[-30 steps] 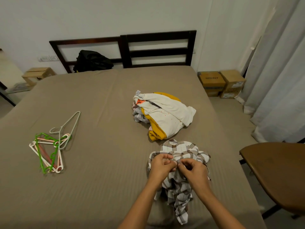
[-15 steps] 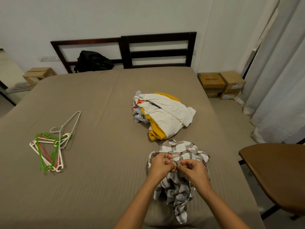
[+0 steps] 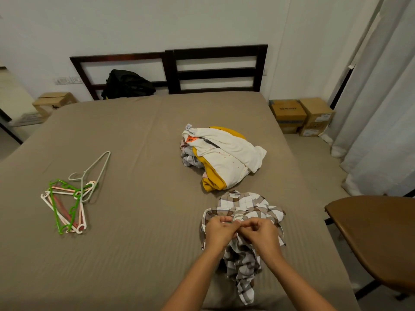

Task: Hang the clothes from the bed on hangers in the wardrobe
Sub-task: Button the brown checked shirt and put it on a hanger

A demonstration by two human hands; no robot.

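A crumpled brown-and-white checked shirt (image 3: 249,206) lies near the bed's front right. My left hand (image 3: 219,232) and my right hand (image 3: 260,233) meet over it, both pinching its fabric near the collar. Behind it sits a pile of clothes (image 3: 221,158), white and yellow on top. A heap of plastic hangers (image 3: 67,198), green, white and pink, lies on the left of the bed (image 3: 134,142). The wardrobe is out of view.
A dark wooden headboard (image 3: 215,68) stands at the wall with a black bag (image 3: 126,84) against it. Cardboard boxes (image 3: 301,116) sit on the floor at the right, beside white curtains (image 3: 381,108). A brown chair seat (image 3: 377,239) juts in at the right.
My hands have stayed on the checked shirt, working the fabric slightly between the fingers. The view has tipped down a little.
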